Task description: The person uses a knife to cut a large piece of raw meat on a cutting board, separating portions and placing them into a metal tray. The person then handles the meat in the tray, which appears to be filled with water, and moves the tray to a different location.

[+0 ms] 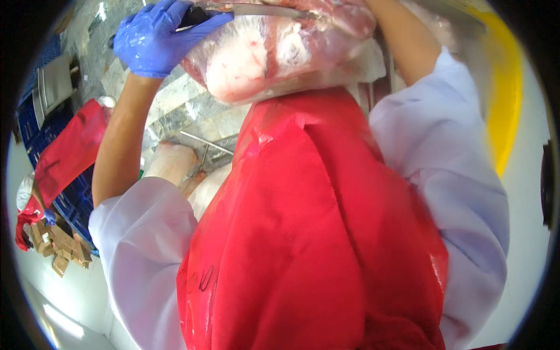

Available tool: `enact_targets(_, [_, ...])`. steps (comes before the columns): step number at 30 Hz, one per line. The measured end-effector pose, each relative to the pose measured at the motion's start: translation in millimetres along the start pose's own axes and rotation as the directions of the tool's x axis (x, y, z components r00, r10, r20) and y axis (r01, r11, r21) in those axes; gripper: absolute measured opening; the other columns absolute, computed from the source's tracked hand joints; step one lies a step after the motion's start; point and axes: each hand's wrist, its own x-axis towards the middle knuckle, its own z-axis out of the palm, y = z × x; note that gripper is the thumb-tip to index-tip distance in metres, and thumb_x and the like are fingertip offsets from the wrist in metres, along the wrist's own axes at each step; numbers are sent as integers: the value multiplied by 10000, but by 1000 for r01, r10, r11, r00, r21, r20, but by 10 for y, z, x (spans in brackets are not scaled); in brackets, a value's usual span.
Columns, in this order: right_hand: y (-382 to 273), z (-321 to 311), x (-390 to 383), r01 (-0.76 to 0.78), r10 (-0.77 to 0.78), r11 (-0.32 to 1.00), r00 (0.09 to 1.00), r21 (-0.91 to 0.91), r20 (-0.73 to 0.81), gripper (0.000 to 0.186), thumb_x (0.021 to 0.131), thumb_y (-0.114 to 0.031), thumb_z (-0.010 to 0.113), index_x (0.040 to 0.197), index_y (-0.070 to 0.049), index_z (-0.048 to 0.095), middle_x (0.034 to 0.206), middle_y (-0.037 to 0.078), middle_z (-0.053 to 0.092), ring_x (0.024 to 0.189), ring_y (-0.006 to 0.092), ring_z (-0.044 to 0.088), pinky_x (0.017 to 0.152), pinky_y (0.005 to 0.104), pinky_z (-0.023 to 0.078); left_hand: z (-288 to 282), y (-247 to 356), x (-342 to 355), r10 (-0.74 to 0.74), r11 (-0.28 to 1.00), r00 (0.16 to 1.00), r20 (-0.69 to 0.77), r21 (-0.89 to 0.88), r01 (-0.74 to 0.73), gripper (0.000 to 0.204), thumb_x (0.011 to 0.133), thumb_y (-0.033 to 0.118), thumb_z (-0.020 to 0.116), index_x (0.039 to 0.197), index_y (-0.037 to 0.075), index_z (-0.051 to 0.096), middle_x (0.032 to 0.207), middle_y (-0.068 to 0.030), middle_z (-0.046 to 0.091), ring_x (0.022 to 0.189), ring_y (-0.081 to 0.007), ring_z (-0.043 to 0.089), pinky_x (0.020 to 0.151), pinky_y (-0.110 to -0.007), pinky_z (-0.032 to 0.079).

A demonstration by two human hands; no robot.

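Clutching a black-handled steel knife [262, 9], the blue-gloved left grip [153, 38] wraps its handle; bulky pink-and-white raw meat [251, 61] lies beneath, beyond the red apron [291, 221]; the right grip, hidden, I can't tell.

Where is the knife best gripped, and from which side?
Probably best by its black handle, coming from the person's left: the handle lies at that end, within the gloved left hand, while the blade points right across the meat.

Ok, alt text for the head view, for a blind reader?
The wearer's blue-gloved left hand holds a black-handled knife across a large piece of raw meat, in front of a red apron. The right forearm runs to the top edge; the right hand is out of frame.
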Motion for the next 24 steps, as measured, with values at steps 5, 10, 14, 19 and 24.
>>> enact_targets(5, [25,93,52,-54,56,994,998,-96,22,286,938,-208,487,1207,-232,581,795,196,677,684,349,683,595,469,542,-191,175,-248,-52,997,993,-103,45,57,299,614,452,861,733,215,722,661,26,653,529,-179,616,493,-302,468])
enact_targets(10, [-58,128,-69,-22,22,995,1000,-99,-11,269,951,-226,462,1194,-234,578,813,194,678,688,350,684,590,463,542,-122,202,-423,-408,885,884,229,-137,444,396,684,505,817,785,132,733,711,-39,696,599,-215,662,584,-325,509])
enact_targets(14, [87,39,-132,-80,80,996,997,-32,-7,285,945,-212,469,1210,-238,572,810,196,671,682,371,673,613,484,544,-253,209,-143,-473,760,613,632,-59,647,525,730,599,750,829,83,742,749,-104,711,666,-253,694,655,-353,535])
enact_targets(19, [93,45,-128,10,-4,999,984,33,-177,310,946,-191,461,1234,-248,561,813,220,661,684,388,667,628,499,545,48,-10,-79,-344,897,833,434,-109,428,506,682,616,778,775,121,738,702,-85,692,622,-274,659,616,-346,532])
enact_targets(24, [54,-72,-201,-147,147,989,989,5,-11,291,948,-208,462,1213,-259,570,830,220,664,690,385,670,623,494,546,387,-287,164,-126,962,961,246,-206,179,453,648,550,831,751,120,733,686,-74,682,609,-260,647,613,-346,539])
